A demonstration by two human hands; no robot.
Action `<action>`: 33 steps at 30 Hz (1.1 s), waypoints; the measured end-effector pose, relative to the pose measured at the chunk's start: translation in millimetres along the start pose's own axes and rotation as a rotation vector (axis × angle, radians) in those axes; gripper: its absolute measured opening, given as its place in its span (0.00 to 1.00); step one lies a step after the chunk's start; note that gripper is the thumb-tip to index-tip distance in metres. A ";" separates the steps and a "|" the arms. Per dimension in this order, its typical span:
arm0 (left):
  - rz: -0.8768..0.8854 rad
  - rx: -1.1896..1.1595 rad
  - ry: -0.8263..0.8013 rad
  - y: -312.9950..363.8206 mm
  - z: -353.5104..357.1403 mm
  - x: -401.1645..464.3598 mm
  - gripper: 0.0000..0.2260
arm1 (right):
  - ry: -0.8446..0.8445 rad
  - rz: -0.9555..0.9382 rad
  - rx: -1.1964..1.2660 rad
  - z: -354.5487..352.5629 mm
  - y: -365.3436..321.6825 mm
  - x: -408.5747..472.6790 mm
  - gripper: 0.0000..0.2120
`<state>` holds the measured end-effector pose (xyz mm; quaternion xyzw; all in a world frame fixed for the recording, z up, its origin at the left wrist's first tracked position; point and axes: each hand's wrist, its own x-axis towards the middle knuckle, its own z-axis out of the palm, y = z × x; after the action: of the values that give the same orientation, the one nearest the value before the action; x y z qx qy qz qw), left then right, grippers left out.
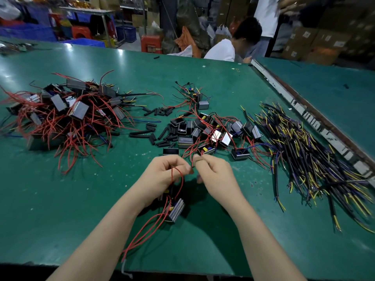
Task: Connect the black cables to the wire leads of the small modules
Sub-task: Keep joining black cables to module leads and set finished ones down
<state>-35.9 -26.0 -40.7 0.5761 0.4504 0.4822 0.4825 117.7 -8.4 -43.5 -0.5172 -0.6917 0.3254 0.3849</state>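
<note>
Over the green table, my left hand (165,173) grips the red wire leads (178,179) of a small grey module (175,209) that hangs below it, tilted, with long red leads trailing toward the front edge. My right hand (213,171) sits right beside the left, fingertips pinched together where the two hands meet; what it pinches is too small to make out. A heap of loose modules (205,132) with red leads lies just beyond my hands. Black cables (308,159) with yellow and blue cores lie spread at the right.
A big pile of modules with red leads (60,112) fills the left of the table (60,199). Short black sleeve pieces (156,134) are scattered mid-table. A metal rail (304,110) borders the right side. A person in a white shirt (223,50) sits behind the far edge.
</note>
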 end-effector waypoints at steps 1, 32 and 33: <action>-0.019 -0.020 0.015 0.4 0.1 0.6 0.10 | 0.006 0.011 0.051 -2.0 -1.0 0.6 0.26; 0.023 -0.076 -0.056 2.1 -3.8 2.8 0.07 | -0.157 0.083 0.195 -13.0 -12.9 -1.8 0.11; 0.041 -0.039 -0.037 1.3 -3.0 3.1 0.08 | -0.172 0.148 0.222 -11.6 -13.2 -1.4 0.11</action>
<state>-38.4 -22.8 -38.8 0.5846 0.4201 0.4899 0.4917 121.8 -12.5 -26.9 -0.4910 -0.6420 0.4705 0.3541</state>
